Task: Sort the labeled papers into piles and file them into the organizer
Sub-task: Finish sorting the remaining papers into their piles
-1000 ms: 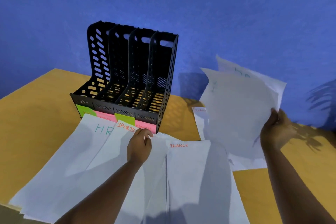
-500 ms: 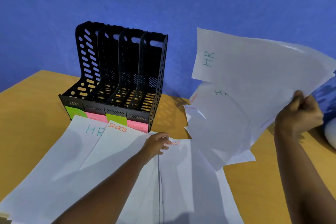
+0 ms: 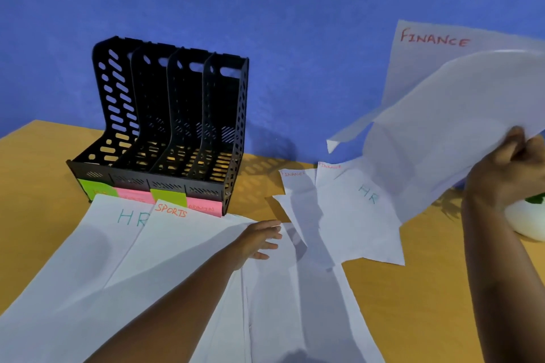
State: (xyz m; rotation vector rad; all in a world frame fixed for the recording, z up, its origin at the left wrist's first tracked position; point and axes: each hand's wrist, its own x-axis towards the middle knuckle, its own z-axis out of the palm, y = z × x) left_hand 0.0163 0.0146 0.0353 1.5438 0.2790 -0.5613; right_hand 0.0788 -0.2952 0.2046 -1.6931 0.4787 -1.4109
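**Sorting under way, filing not begun**

White papers already lie in labelled piles before the black organizer (image 3: 174,132): an HR pile (image 3: 97,244), a SPORTS pile (image 3: 188,242) and a third under our left hand (image 3: 259,240), which rests flat with fingers spread. Our right hand (image 3: 507,174) pinches a raised bundle (image 3: 448,127) with a FINANCE sheet on top. Loose sheets (image 3: 348,215) remain unsorted on the tabletop (image 3: 38,162), and every slot looks empty. Half a second ago an HR sheet headed the bundle; it has since swung higher and rightward, and our left hand has slid right.
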